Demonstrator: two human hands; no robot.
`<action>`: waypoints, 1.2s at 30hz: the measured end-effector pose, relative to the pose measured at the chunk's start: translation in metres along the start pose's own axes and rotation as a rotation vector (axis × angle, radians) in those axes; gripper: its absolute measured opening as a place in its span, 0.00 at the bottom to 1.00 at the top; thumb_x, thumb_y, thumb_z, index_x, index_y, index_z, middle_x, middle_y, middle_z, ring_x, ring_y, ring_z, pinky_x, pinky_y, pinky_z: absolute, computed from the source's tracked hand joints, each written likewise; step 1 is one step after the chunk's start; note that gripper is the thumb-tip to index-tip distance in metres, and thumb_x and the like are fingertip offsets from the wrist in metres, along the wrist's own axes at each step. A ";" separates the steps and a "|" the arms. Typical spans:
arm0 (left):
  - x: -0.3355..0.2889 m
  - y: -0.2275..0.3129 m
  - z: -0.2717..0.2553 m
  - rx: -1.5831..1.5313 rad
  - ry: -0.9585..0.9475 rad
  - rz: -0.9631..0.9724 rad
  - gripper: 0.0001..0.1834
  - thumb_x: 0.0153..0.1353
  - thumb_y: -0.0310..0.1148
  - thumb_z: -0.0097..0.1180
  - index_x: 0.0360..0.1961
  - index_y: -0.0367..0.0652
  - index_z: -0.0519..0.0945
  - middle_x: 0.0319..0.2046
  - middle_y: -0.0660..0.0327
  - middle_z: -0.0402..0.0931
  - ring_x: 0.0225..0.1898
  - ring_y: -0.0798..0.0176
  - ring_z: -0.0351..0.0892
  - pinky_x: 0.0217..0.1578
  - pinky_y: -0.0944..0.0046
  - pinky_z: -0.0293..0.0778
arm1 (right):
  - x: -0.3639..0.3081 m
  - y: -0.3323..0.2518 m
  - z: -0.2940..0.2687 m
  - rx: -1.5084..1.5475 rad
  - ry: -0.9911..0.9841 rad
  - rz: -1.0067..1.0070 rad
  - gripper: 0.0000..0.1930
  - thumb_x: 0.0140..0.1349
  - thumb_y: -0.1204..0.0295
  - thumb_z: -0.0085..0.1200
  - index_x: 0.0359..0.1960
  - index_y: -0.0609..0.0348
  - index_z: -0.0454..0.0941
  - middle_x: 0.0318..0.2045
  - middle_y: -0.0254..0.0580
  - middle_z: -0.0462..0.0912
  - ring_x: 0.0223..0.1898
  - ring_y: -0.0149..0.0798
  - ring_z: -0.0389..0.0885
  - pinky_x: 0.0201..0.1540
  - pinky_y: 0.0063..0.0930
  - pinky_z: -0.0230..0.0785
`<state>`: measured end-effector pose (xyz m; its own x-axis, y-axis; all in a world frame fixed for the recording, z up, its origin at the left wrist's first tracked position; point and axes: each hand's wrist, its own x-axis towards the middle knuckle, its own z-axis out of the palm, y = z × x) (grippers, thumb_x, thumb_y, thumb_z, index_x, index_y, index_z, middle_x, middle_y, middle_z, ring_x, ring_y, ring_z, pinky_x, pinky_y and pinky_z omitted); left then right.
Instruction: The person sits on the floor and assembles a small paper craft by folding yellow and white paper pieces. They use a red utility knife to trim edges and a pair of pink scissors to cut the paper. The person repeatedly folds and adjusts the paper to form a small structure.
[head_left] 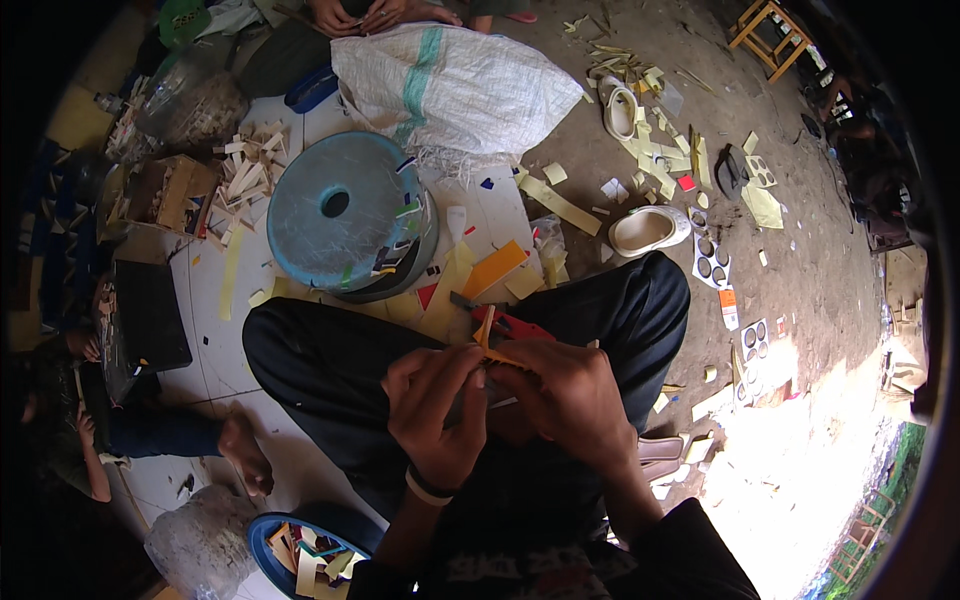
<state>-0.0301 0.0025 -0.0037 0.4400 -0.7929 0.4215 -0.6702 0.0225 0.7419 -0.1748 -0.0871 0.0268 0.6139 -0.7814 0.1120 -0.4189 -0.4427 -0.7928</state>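
In front of my lap, both hands are closed and touching around a small folded orange-and-yellow strip. My left hand pinches the strip between thumb and fingertips. A dark band circles that wrist. My right hand meets it from the other side, fingers curled on the strip's orange part. Just beyond the right knuckles shows a red tool-like piece with a dark flat end. I cannot tell whether it is held or lies there. An orange sheet and yellow scraps lie past my knees.
A round turquoise drum stands ahead, left of a white woven sack. Small wooden pieces pile at far left. A blue basin of scraps sits near my left side. Cream clogs and paper offcuts litter the right floor. Other people sit nearby.
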 end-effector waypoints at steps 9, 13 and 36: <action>0.021 -0.009 -0.010 -0.006 -0.119 0.160 0.13 0.55 0.21 0.69 0.43 0.40 0.89 0.40 0.60 0.89 0.44 0.56 0.81 0.46 0.58 0.76 | 0.002 -0.003 -0.008 -0.109 0.006 -0.063 0.13 0.57 0.73 0.70 0.44 0.57 0.86 0.36 0.43 0.90 0.34 0.47 0.90 0.35 0.36 0.82; 0.027 -0.011 -0.010 0.003 -0.154 0.240 0.14 0.54 0.21 0.71 0.43 0.40 0.89 0.40 0.59 0.89 0.44 0.57 0.82 0.46 0.58 0.77 | 0.002 -0.004 -0.011 -0.131 0.019 -0.055 0.12 0.57 0.73 0.70 0.43 0.57 0.86 0.34 0.42 0.90 0.33 0.46 0.90 0.33 0.36 0.81; 0.049 0.004 -0.011 0.010 -0.272 0.286 0.18 0.49 0.19 0.72 0.42 0.44 0.92 0.39 0.61 0.85 0.43 0.54 0.80 0.44 0.57 0.78 | -0.006 0.002 -0.017 -0.286 0.043 -0.178 0.12 0.59 0.68 0.63 0.44 0.58 0.83 0.31 0.37 0.84 0.34 0.40 0.89 0.33 0.36 0.80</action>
<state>-0.0050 -0.0295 0.0256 0.0609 -0.8881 0.4556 -0.7491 0.2609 0.6089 -0.1905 -0.0909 0.0345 0.6680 -0.6958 0.2640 -0.4820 -0.6748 -0.5589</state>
